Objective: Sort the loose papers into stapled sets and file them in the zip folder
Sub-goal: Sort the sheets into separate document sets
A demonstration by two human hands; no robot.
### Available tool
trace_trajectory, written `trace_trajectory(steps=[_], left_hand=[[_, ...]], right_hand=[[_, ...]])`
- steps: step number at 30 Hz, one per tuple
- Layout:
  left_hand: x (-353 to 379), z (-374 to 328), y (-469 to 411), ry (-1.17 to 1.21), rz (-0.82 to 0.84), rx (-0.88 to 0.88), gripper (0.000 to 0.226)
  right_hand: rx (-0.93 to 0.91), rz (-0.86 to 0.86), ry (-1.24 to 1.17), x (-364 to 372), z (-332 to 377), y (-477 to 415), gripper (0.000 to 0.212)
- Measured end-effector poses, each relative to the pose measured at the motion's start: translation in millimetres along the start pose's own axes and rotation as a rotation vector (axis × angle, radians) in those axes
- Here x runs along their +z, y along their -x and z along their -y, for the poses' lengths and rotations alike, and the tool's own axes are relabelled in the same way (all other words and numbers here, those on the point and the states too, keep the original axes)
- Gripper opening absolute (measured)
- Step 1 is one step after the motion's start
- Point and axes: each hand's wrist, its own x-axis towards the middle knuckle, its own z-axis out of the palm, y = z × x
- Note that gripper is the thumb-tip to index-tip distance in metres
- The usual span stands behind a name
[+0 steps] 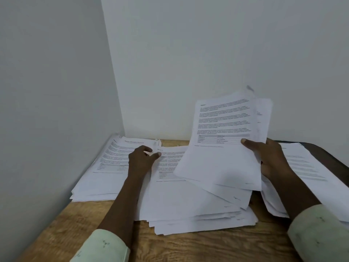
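— How are the fingers set?

— On the right hand, the thumb is pressed to the front of a sheaf of papers and the other fingers are hidden behind it. The sheaf is gripped and held up, tilted, above the middle pile. The left hand is laid on the left pile, fingers curled and thumb stretched out. Whether a sheet is pinched cannot be told.

— Can anything be read?

— Paragraphs and a small table are made out, but the print is too blurred. A third pile is spread on the bench at the right.
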Motion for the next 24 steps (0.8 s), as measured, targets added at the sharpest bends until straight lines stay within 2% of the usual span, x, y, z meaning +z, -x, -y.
trace_trajectory(steps=[3,6,9,12,13,14,16,20,24], left_hand=[[4,-3,3,-0.053,0.081,-0.052,0.05],[8,-5,1,-0.084,0.092,-0.051,0.051],[6,-4,-2,-0.081,0.068,-0.043,0.04],[1,-4,-1,-0.174,-0.037,0.062,0.012],[-2,-5,-1,-0.173,-0.092,0.087,0.011],[-5,-6,-1,-0.151,-0.146,0.1,0.019],[-10,-2,-5,0.003,-0.193,0.049,0.025],[-16,3,-9,0.467,0.003,-0.165,0.013],[-14,-1,-7,0.572,0.076,-0.177,0.012]], right_hand=[[0.0,0.006,-0.021,2,-1,4,0.04],[0.0,0.029,-0.038,4,1,8,0.037],[0.004,0.093,-0.073,2,8,10,0.04],[0.026,0.176,-0.108,-2,17,12,0.039],[0.033,0.195,-0.109,-3,19,13,0.037],[0.038,0.206,-0.112,-5,19,13,0.036],[0.051,0.224,-0.122,-7,18,13,0.037],[0.063,0.25,-0.103,-7,18,14,0.053],[0.072,0.277,-0.141,-5,19,16,0.043]])
